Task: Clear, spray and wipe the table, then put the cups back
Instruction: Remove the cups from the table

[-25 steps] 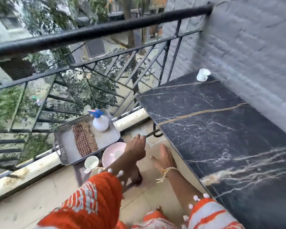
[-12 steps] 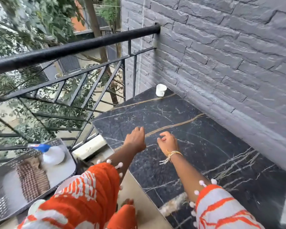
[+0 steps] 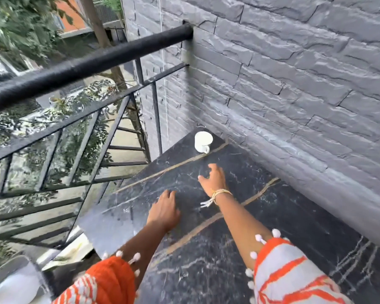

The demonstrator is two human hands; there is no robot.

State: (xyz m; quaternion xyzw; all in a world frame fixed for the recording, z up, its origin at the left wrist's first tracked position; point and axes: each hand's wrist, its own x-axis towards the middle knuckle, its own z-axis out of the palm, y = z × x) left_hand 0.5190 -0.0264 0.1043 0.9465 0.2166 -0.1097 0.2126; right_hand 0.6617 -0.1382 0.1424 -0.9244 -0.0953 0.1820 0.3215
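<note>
A white cup (image 3: 203, 141) stands upright in the far corner of the black marble table (image 3: 283, 249), close to the wall, its handle turned toward me. My right hand (image 3: 213, 178) is stretched out over the table a short way in front of the cup, fingers spread and holding nothing. My left hand (image 3: 164, 210) hovers lower over the table's left part, fingers loosely bent, also empty. A white spray bottle (image 3: 15, 288) shows blurred at the bottom left corner.
A grey brick wall (image 3: 294, 84) runs along the table's right side. A black metal railing (image 3: 81, 69) borders the balcony on the left, close to the table's far edge. A grey tray (image 3: 4, 268) sits low at the bottom left.
My view has swung from the tray toward the table corner. Both hands have moved from beside the tray out over the table, the right one reaching closer to the white cup.
</note>
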